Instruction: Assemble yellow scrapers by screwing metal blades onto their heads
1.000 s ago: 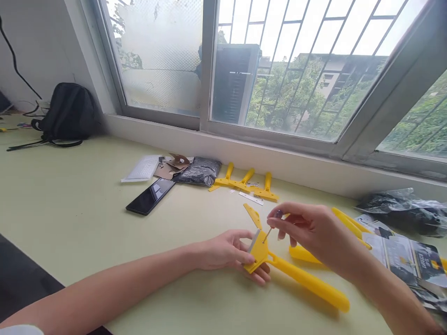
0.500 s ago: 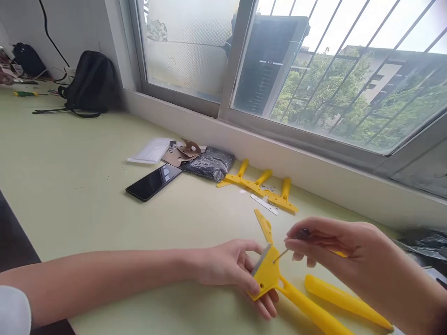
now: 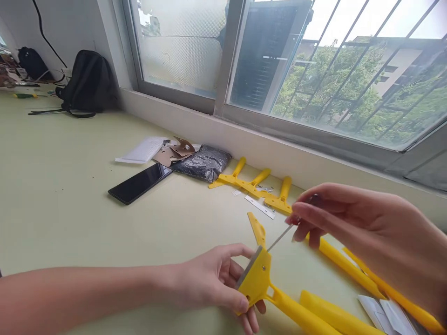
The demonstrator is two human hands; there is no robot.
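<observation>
My left hand is wrapped round the head of a yellow scraper, which has a grey metal edge and a long handle running toward the bottom right. A small screw sits in one hole of the head. In my right hand I pinch a thin screwdriver whose grip is mostly hidden by my fingers. Its shaft slants down to the upper corner of the scraper head; I cannot tell if the tip touches. A loose yellow plate lies just beyond the head.
Three yellow scraper heads with short handles lie by the windowsill, beside a white strip and small hardware. Further left are a black plastic bag and a phone. Long yellow handles and white packets lie at right.
The screwdriver has come up off the screw in the scraper head as my right hand rose. The view has shifted a little, showing more yellow handles at right.
</observation>
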